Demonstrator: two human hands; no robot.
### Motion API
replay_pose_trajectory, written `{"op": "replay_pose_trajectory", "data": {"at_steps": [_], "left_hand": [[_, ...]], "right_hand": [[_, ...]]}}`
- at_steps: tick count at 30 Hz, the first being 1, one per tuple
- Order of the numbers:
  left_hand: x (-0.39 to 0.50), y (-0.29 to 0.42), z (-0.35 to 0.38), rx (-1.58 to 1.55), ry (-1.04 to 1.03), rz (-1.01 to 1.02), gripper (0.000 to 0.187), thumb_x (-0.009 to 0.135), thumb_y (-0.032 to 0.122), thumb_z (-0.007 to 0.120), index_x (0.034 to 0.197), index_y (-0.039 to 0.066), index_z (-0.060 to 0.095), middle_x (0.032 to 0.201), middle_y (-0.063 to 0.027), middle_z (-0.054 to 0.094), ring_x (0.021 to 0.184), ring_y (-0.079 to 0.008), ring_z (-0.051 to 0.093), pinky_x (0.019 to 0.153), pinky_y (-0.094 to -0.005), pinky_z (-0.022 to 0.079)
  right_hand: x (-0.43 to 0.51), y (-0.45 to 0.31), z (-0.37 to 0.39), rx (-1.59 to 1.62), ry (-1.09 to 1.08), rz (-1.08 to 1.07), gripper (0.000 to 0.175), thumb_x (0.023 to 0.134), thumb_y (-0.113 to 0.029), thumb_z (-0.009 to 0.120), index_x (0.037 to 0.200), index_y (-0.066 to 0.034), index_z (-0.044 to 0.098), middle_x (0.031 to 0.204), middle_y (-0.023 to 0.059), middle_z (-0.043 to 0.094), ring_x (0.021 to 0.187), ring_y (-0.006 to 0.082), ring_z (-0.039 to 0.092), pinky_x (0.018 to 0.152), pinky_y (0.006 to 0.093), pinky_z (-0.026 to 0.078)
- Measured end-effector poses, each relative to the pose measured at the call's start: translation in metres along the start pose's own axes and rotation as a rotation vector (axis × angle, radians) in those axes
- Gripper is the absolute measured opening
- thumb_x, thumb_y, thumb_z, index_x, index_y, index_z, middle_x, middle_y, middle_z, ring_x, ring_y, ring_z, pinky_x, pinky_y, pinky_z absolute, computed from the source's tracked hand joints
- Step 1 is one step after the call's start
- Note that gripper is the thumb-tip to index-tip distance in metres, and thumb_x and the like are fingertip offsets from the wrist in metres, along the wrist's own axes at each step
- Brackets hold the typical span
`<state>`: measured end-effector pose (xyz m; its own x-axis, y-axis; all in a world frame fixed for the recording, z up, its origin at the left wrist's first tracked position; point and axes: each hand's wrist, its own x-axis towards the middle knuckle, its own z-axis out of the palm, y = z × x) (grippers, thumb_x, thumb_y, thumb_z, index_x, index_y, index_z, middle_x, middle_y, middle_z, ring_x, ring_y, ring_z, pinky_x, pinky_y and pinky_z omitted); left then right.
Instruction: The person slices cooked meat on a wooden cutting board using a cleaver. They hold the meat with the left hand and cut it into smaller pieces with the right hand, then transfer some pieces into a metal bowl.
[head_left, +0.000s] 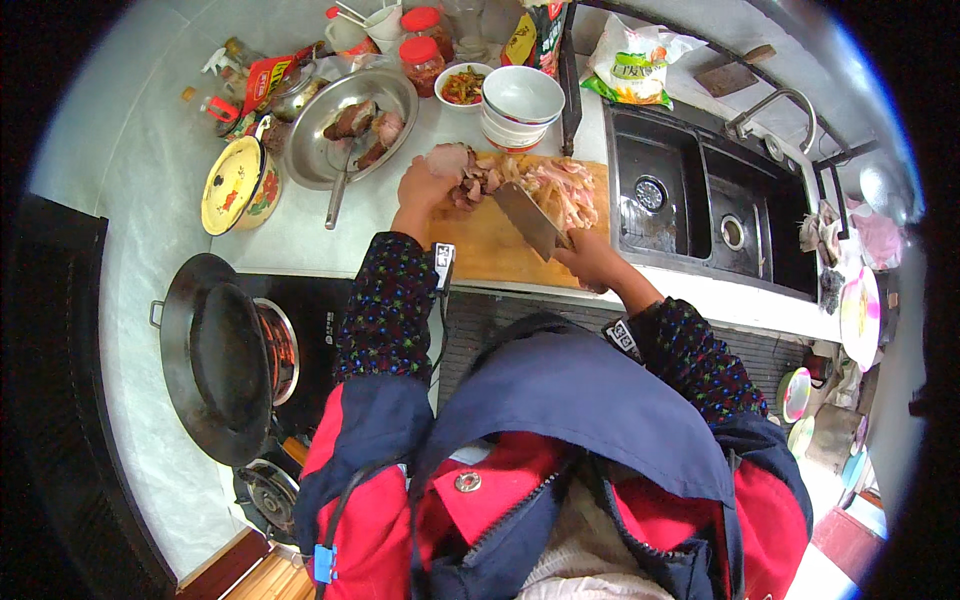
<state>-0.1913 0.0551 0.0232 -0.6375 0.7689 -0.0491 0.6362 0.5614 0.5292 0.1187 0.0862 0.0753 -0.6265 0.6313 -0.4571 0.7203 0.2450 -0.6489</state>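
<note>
My right hand (589, 259) grips the handle of a broad metal cleaver (529, 219), its blade slanting up-left beside the cut meat. A larger piece of meat (450, 160) lies under my left hand (424, 187), at the top left of the wooden cutting board (480, 240). Brownish meat slices (472, 184) lie between that piece and the blade. Paler sliced meat (566, 187) is heaped at the board's right. Behind my left hand stands a steel bowl (300, 142) holding dark meat chunks (351, 120) and a metal-handled utensil (337, 193).
Stacked bowls (523, 105) and a small bowl of cut peppers (461, 85) stand behind the board. A black double sink (656, 225) adjoins its right. At left are an enamel pot (238, 187) and a wok (217, 360), tilted beside a glowing burner (279, 352).
</note>
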Motion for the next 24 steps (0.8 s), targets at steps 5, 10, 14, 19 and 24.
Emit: {"op": "replay_pose_trajectory", "data": {"at_steps": [5, 10, 14, 19, 24], "left_hand": [[0.01, 0.009, 0.001, 0.209, -0.143, -0.057, 0.068, 0.054, 0.042, 0.076, 0.103, -0.003, 0.058, 0.106, -0.019, 0.061, 0.099, -0.0317, 0.06, 0.083, -0.0375, 0.049], [0.007, -0.012, -0.011, -0.181, -0.026, -0.109, 0.067, 0.054, 0.044, 0.077, 0.1, -0.003, 0.061, 0.1, -0.0195, 0.064, 0.093, -0.0324, 0.062, 0.079, -0.0376, 0.049], [-0.039, -0.031, -0.039, -0.472, -0.005, -0.134, 0.054, 0.066, 0.037, 0.075, 0.097, -0.005, 0.062, 0.088, -0.0163, 0.066, 0.079, -0.0248, 0.064, 0.069, -0.0335, 0.05], [-0.108, -0.035, -0.034, -0.68, -0.44, -0.185, 0.046, 0.079, 0.029, 0.071, 0.106, -0.006, 0.059, 0.089, -0.0094, 0.064, 0.075, -0.0155, 0.06, 0.067, -0.0281, 0.049], [-0.133, -0.027, -0.003, -0.347, -0.2, -0.05, 0.045, 0.071, 0.029, 0.071, 0.106, 0.003, 0.06, 0.1, -0.0184, 0.062, 0.09, -0.0296, 0.06, 0.075, -0.0365, 0.048]], "right_hand": [[-0.003, -0.001, 0.002, 0.078, -0.018, 0.035, 0.032, 0.084, -0.027, 0.059, 0.088, 0.0045, 0.05, 0.063, 0.0159, 0.059, 0.05, 0.0249, 0.061, 0.044, 0.0389, 0.047], [-0.005, -0.001, 0.003, 0.061, -0.011, -0.004, 0.035, 0.084, -0.028, 0.059, 0.094, 0.005, 0.051, 0.065, 0.0174, 0.059, 0.05, 0.0266, 0.06, 0.047, 0.0378, 0.047], [-0.016, -0.008, -0.005, 0.044, 0.018, -0.041, 0.038, 0.084, -0.028, 0.059, 0.099, 0.0053, 0.051, 0.073, 0.0214, 0.061, 0.056, 0.0305, 0.062, 0.053, 0.039, 0.048], [-0.029, -0.015, -0.015, 0.032, 0.077, -0.111, 0.033, 0.085, -0.028, 0.058, 0.093, 0.0037, 0.052, 0.072, 0.0187, 0.057, 0.064, 0.0297, 0.058, 0.056, 0.0398, 0.045], [-0.03, -0.02, -0.006, -0.157, 0.143, -0.38, 0.029, 0.086, -0.024, 0.056, 0.091, 0.0035, 0.048, 0.065, 0.0181, 0.056, 0.056, 0.0315, 0.057, 0.052, 0.0397, 0.045]]}}
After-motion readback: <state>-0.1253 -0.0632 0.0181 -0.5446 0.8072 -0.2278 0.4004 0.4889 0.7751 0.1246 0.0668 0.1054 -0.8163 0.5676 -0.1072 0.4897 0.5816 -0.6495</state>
